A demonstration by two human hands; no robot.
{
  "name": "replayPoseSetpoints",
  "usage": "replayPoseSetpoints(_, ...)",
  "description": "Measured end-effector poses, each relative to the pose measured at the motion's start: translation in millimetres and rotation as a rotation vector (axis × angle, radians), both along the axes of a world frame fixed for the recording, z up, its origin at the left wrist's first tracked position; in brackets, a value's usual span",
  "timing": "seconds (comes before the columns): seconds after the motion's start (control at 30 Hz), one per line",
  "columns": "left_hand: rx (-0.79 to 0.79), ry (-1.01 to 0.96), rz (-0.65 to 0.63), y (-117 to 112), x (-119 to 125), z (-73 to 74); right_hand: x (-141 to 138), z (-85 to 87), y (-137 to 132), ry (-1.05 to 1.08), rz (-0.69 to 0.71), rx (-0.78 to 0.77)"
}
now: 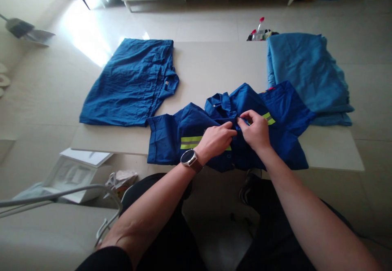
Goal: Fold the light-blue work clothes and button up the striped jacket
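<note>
A dark blue work shirt (pixel 192 122) with yellow-green and grey reflective strips lies across the near edge of the white table, its collar pointing away from me. My left hand (pixel 216 140), with a watch (pixel 189 156) on the wrist, is closed at the shirt's front opening just below the collar. Beside it my right hand (pixel 255 131) pinches the other side of the opening between thumb and fingers. The fingertips of both hands are close together. Whether a button sits between them is too small to tell.
A folded blue shirt (pixel 131 83) lies on the left of the white table (pixel 220 63). Light blue cloth (pixel 306 75) is piled at the right end. Bottles (pixel 260 29) with red caps stand beyond the far edge. An open white box (pixel 76 177) is at lower left.
</note>
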State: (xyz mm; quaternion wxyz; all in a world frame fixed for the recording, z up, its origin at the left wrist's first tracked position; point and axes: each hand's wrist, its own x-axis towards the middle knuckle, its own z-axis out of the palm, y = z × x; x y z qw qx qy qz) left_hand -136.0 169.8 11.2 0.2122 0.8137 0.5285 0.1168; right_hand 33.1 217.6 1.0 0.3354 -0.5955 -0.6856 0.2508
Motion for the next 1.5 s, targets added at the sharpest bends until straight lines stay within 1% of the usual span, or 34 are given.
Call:
replayPoseSetpoints(0.07, -0.002, 0.018, -0.026, -4, 1, 2.2, 2, -2.3, 5, 0.035, -0.067, -0.008)
replayPoseSetpoints(0.13, -0.012, -0.009, 0.019, -5, -1, 3.9, 4, -3.0, 8, 0.062, -0.098, -0.003)
replayPoseSetpoints(0.2, -0.038, -0.088, 0.067, -2, -8, 4.3, 6, -1.8, 8, 0.082, -0.093, 0.003)
replayPoseSetpoints(0.27, -0.068, -0.202, 0.098, 4, -18, 3.6, 7, 0.6, 7, 0.117, -0.024, -0.034)
replayPoseSetpoints(0.33, -0.069, -0.291, 0.168, 13, -33, 2.5, 9, 3.1, 6, 0.164, 0.119, -0.139)
replayPoseSetpoints(0.4, -0.013, -0.294, 0.322, 20, -54, 1.7, 18, 5.0, 9, 0.181, 0.248, -0.231)
replayPoseSetpoints(0.43, 0.031, -0.255, 0.425, 23, -67, 1.4, 25, 5.5, 13, 0.159, 0.261, -0.237)
replayPoseSetpoints(0.47, 0.067, -0.194, 0.526, 24, -82, 0.7, 36, 5.6, 17, 0.114, 0.227, -0.207)
replayPoseSetpoints(0.5, 0.088, -0.116, 0.614, 24, -98, -0.6, 49, 5.2, 22, 0.048, 0.149, -0.15)
replayPoseSetpoints(0.53, 0.076, -0.022, 0.689, 22, -115, -2.9, 65, 4.1, 28, -0.033, 0.04, -0.081)
replayPoseSetpoints(0.6, -0.063, 0.144, 0.802, 16, -147, -11.2, 103, -0.6, 38, -0.18, -0.191, 0.016)
replayPoseSetpoints(0.63, -0.159, 0.19, 0.825, 12, -160, -17.2, 122, -4.3, 42, -0.242, -0.275, 0.025)
replayPoseSetpoints(0.67, -0.243, 0.219, 0.816, 8, -170, -23.9, 141, -8.9, 44, -0.291, -0.347, 0.012)
replayPoseSetpoints(0.73, -0.325, 0.25, 0.761, 2, -181, -37.6, 173, -20.4, 43, -0.355, -0.462, -0.058)
replayPoseSetpoints(0.8, -0.297, 0.266, 0.713, -1, -180, -48.8, 193, -33.4, 39, -0.325, -0.598, -0.136)
replayPoseSetpoints(0.87, -0.228, 0.27, 0.676, 0, -172, -55.2, 200, -44.9, 33, -0.146, -0.705, -0.205)
replayPoseSetpoints(0.9, -0.197, 0.266, 0.652, 1, -167, -56.4, 201, -49.3, 31, -0.005, -0.73, -0.234)
replayPoseSetpoints(0.97, -0.155, 0.237, 0.594, 6, -156, -55.0, 198, -54.0, 29, 0.267, -0.718, -0.28)
replayPoseSetpoints(1.0, -0.146, 0.211, 0.572, 8, -151, -52.8, 196, -54.1, 30, 0.356, -0.705, -0.272)
replayPoseSetpoints(1.07, -0.14, 0.132, 0.552, 14, -140, -47.1, 197, -50.4, 32, 0.428, -0.728, -0.207)
replayPoseSetpoints(1.1, -0.155, 0.088, 0.549, 17, -135, -44.4, 200, -47.2, 33, 0.423, -0.773, -0.156)
replayPoseSetpoints(1.17, -0.209, 0.005, 0.526, 19, -128, -40.4, 212, -39.7, 31, 0.344, -0.89, -0.062)
replayPoseSetpoints(1.2, -0.234, -0.031, 0.498, 19, -127, -39.4, 220, -36.2, 28, 0.268, -0.93, -0.037)
replayPoseSetpoints(1.23, -0.253, -0.062, 0.467, 18, -126, -38.9, 229, -33.0, 23, 0.165, -0.947, -0.042)
replayPoseSetpoints(1.27, -0.26, -0.084, 0.446, 17, -126, -38.7, 239, -30.4, 16, 0.042, -0.937, -0.078)
replayPoseSetpoints(1.37, -0.219, -0.129, 0.438, 13, -133, -35.8, 260, -25.5, -7, -0.34, -0.835, -0.289)
replayPoseSetpoints(1.4, -0.194, -0.15, 0.442, 13, -135, -33.3, 262, -24.6, -13, -0.447, -0.797, -0.289)
replayPoseSetpoints(1.43, -0.163, -0.178, 0.44, 13, -137, -30.0, 261, -23.9, -16, -0.536, -0.744, -0.243)
replayPoseSetpoints(1.47, -0.13, -0.21, 0.431, 13, -139, -26.1, 256, -23.3, -15, -0.604, -0.668, -0.169)
replayPoseSetpoints(1.5, -0.098, -0.24, 0.418, 13, -141, -21.9, 249, -22.6, -11, -0.65, -0.562, -0.086)
